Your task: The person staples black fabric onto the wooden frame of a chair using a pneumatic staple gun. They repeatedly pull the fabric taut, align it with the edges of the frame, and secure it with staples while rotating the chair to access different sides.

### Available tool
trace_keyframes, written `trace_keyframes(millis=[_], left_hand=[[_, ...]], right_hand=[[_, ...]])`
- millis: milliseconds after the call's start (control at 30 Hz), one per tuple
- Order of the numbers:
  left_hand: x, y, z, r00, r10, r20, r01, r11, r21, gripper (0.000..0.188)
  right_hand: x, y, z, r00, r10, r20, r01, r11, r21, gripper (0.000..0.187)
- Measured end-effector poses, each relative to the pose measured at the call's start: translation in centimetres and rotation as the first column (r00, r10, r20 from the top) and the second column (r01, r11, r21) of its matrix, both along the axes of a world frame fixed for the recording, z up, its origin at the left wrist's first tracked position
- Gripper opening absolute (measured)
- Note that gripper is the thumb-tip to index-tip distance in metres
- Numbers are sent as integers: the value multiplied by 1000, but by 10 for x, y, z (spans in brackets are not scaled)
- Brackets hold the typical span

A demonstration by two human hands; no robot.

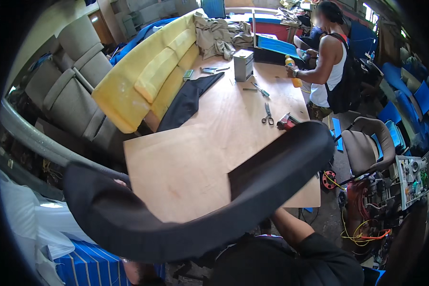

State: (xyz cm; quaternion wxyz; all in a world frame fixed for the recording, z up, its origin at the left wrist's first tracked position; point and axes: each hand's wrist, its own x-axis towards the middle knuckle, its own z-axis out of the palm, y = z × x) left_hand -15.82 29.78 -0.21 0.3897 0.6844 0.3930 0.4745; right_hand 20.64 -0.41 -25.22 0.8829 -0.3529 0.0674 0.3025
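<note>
A long curved chair back [190, 233], wrapped in black fabric, is held up in front of me over the near part of the table. At its left end a bit of my left hand [121, 182] shows past the inner edge, closed on it. My right forearm [293, 229] rises to the underside of the right half. That hand bears the piece from below, its fingers hidden behind the fabric. Scissors [268, 114] and a red staple gun [288, 121] lie on the table just past the right end.
The wooden table [176, 167] carries yellow foam seating [148, 76], black cloth [190, 102], a metal can [243, 66] and small tools. A person [326, 62] with a bottle of orange drink [291, 62] stands at the far right. A grey-brown chair [367, 145] and cables [360, 231] are on the right.
</note>
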Motion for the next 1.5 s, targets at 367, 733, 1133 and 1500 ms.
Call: trace_keyframes(millis=[367, 733, 1133, 1500], left_hand=[[352, -157, 187, 813, -409, -413, 546, 782, 300, 93], [466, -200, 183, 745, -333, -578, 550, 797, 250, 85], [541, -198, 143, 506, -104, -856, 566, 789, 239, 112], [470, -137, 116, 581, -120, -805, 735, 503, 455, 89]], right_hand=[[33, 77, -71, 993, 41, -114, -7, 958, 287, 61], [85, -18, -15, 953, 124, 277, -72, 979, -189, 65], [150, 18, -36, 844, 480, -237, -513, 852, -103, 60], [156, 0, -89, 286, 956, 65, -807, 277, -521, 32]])
